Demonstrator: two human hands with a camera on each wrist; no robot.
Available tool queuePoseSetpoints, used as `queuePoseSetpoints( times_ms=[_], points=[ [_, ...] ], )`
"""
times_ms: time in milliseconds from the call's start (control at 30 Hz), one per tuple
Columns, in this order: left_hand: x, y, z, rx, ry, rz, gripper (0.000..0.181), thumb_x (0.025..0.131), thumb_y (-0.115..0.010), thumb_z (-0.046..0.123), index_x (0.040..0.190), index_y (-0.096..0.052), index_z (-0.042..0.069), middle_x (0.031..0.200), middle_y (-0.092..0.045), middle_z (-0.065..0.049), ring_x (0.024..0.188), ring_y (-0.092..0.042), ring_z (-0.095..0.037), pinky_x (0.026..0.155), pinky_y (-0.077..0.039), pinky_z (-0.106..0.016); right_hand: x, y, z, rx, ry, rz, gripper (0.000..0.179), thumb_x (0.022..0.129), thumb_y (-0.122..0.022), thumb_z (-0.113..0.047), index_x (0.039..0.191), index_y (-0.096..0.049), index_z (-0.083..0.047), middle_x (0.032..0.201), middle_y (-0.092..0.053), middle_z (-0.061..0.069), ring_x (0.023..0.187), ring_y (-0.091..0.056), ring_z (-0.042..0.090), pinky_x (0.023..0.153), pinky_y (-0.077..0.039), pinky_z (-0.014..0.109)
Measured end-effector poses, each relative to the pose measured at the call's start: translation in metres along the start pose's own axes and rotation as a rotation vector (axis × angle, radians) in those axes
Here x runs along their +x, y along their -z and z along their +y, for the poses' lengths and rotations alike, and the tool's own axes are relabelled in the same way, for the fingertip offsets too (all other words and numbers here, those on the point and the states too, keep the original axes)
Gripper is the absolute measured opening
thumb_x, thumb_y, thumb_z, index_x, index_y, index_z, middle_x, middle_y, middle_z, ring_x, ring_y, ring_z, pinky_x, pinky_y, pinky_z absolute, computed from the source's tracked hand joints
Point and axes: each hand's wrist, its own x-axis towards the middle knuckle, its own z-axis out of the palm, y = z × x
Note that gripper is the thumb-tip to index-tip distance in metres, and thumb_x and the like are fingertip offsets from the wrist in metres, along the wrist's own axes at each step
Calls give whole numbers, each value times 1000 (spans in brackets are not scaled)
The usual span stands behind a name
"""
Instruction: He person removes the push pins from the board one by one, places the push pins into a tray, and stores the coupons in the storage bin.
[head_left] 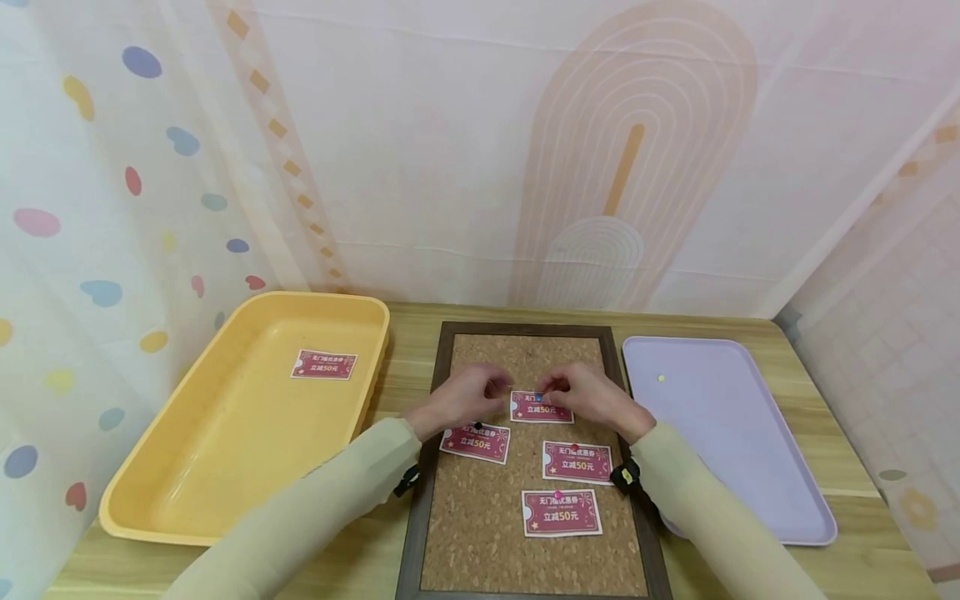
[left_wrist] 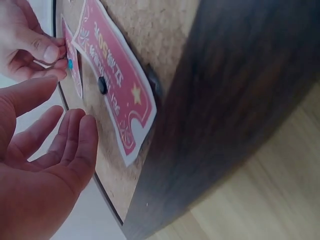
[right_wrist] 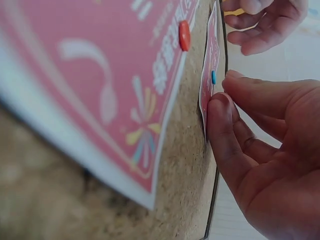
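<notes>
On the framed cork board (head_left: pixel 480 525), my right hand (head_left: pixel 588 393) is at the upper coupon (head_left: pixel 546 411), which bears a blue pushpin (right_wrist: pixel 213 77). Its thumb and forefinger are close beside that pin and the coupon's edge, with a gap between the tips; whether they touch the paper is hard to tell. My left hand (head_left: pixel 465 395) hovers left of the same coupon, fingers loosely bent and holding nothing. Below it is a coupon (left_wrist: pixel 120 75) with a black pushpin (left_wrist: pixel 102 85). Two more pink coupons lie lower right, one with a red pushpin (right_wrist: pixel 184 36), one with a pink pushpin (head_left: pixel 558 495).
To the left stands a yellow tray (head_left: pixel 247 433) with one loose coupon (head_left: pixel 324 365) in it. A lilac tray (head_left: pixel 738 442) on the right holds a small yellow pushpin (head_left: pixel 662 378). The board's dark frame (head_left: pixel 656 550) borders the cork; a patterned curtain (head_left: pixel 435 167) hangs behind.
</notes>
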Motion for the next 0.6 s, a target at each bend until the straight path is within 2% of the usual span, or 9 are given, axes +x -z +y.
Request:
queuePoseSetpoints(
  times_ms=[133,267,400,600],
  points=[
    [5,-5,1,86,-27,4,27,92,-74,6,119,-73,1,99,-70,-6,89,-62,-17,83,-53,-36,1,1,-1,1,-22,-12,8,96,-72,-6,102,-77,-7,86,-70,-2,75,-60,11,69,-49,29],
    [7,-10,4,139,-18,22,26,91,-76,8,116,-74,1,95,-67,-4,87,-56,-17,82,-50,-36,2,1,-1,7,-33,-25,8,96,-71,-4,101,-76,-6,85,-70,-2,74,-59,10,67,-48,28],
    [8,-14,6,153,6,22,28,89,-78,10,116,-74,2,93,-62,-5,87,-52,-18,79,-46,-36,2,1,-2,24,-61,-40,8,96,-71,-4,102,-76,-6,86,-69,-1,76,-60,11,68,-49,28],
    [12,-15,9,162,49,8,29,86,-81,12,113,-73,5,91,-59,-3,87,-51,-18,77,-44,-35,4,2,-2,24,-53,-51,7,96,-70,-3,102,-75,-3,87,-69,1,77,-60,11,69,-50,28]
  ],
)
